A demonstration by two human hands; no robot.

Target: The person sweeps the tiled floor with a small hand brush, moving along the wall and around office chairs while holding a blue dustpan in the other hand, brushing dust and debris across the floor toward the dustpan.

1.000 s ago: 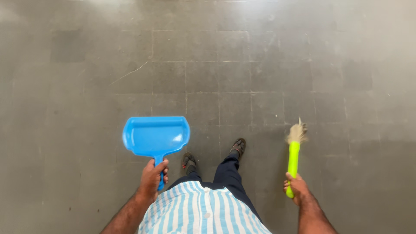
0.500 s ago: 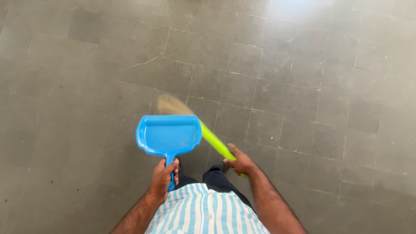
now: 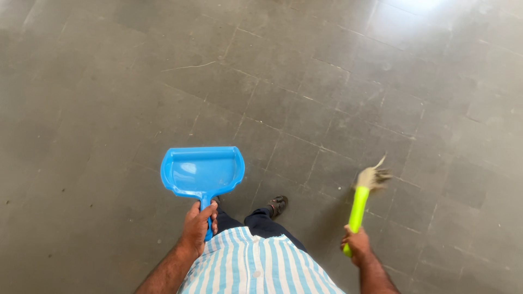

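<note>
- The floor [image 3: 283,81] is filling nearly the whole head view; grey square tiles with thin pale joints, a bright patch of light falling at the far right; small specks are lying here and there on the tiles to the left.
- The person is standing over it, looking straight down; a blue-and-white striped shirt [image 3: 256,267] is showing at the bottom edge, with dark trousers and a dark shoe [image 3: 278,204] just beyond it.
- The dustpan [image 3: 202,172] is bright blue plastic, its pan looking empty; it is hanging in front of the body, mouth pointing away, well apart from the brush.
- The left hand [image 3: 197,227] is wrapping tight round the dustpan's handle, fingers closed on it.
- The brush [image 3: 362,198] is a short hand brush with a lime-green handle and pale bristles; the bristles are blurring out to the right side, above the tiles.
- The right hand [image 3: 355,245] is clenching the lower end of the green handle, fingers closed about it.
- As a judgement on doing this well: sweeping is working best with the bristles meeting the floor lightly and stroking toward the pan; the pan's front lip is wanting to lie flat on the tiles so dust is not slipping under; both are being carried high for that at present.
</note>
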